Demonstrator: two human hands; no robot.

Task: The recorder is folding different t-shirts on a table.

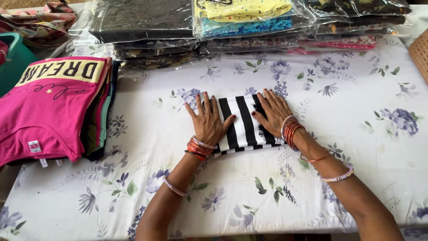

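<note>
A folded black-and-white striped garment lies in the middle of a table covered with a white floral cloth. My left hand rests flat on its left part, fingers spread. My right hand lies flat on its right part, fingers pointing away from me. Both wrists carry red and orange bangles. Neither hand grips anything.
A stack of folded shirts with a pink one on top sits at the left. Several clear-bagged garment packs are piled along the far edge. A teal container stands at far left and a woven basket at the right edge.
</note>
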